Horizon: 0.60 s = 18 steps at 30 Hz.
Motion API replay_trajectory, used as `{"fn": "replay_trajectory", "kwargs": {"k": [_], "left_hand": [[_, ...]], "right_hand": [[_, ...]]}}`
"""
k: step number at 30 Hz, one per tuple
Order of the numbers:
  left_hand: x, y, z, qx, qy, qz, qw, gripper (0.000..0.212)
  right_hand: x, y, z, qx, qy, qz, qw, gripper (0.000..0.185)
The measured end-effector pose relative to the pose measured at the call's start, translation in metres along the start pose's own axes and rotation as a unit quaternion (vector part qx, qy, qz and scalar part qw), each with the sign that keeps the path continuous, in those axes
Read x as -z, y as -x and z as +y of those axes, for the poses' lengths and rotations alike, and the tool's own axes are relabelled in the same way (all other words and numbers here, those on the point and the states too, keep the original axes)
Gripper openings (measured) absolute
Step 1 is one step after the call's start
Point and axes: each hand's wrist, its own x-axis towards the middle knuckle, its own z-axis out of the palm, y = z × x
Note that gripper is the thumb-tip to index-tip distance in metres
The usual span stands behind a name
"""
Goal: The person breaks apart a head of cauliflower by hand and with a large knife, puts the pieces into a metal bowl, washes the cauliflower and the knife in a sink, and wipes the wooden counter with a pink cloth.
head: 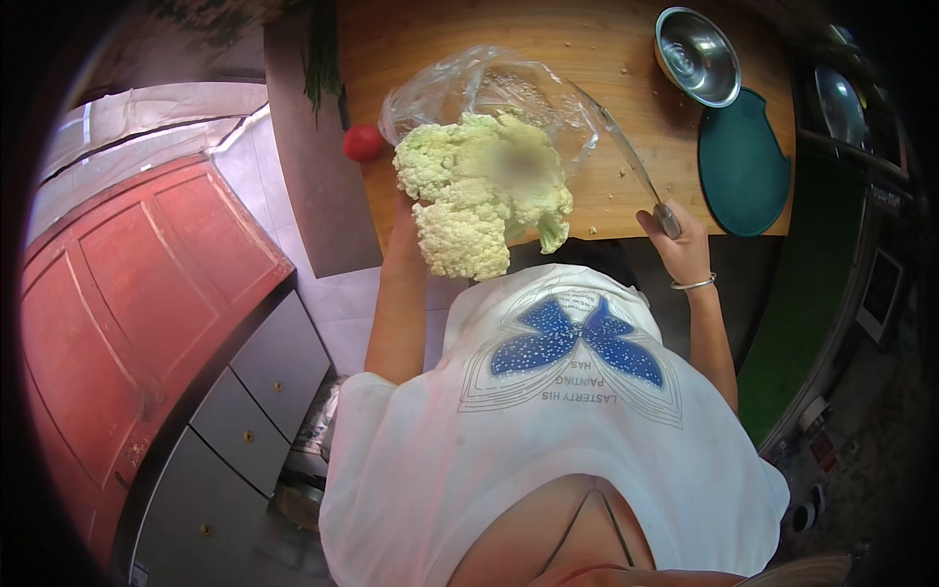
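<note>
My left hand [404, 214] is mostly hidden behind a large cauliflower head [469, 191], which it holds up at the near edge of the wooden table [623, 209]. The cauliflower has pale florets, with a blurred patch on its upper right. In my right hand [684, 246] is the handle of a kitchen knife [631, 150]. Its long blade slants up and left over the tabletop, its far end beside a clear plastic bag [433, 88]. The bag lies just beyond the cauliflower, with small crumbs showing around it.
A red tomato [364, 142] sits at the table's left edge, below some green stalks [320, 66]. At the right are a steel bowl [697, 57] and a dark green cutting board [744, 172]. A red door [139, 293] and grey drawers [249, 418] stand to the left.
</note>
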Motion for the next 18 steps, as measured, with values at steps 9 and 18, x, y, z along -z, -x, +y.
{"fn": "replay_trajectory", "kwargs": {"k": [9, 18], "left_hand": [[-0.058, -0.035, 0.031, -0.209, -0.085, 0.125, 0.966, 0.033], [-0.162, -0.161, 0.05, -0.388, -0.268, 0.133, 0.871, 0.028]], "right_hand": [[0.024, 0.018, 0.05, -0.238, -0.184, 0.021, 0.953, 0.032], [0.036, 0.06, 0.107, -0.234, -0.065, 0.098, 0.965, 0.023]]}}
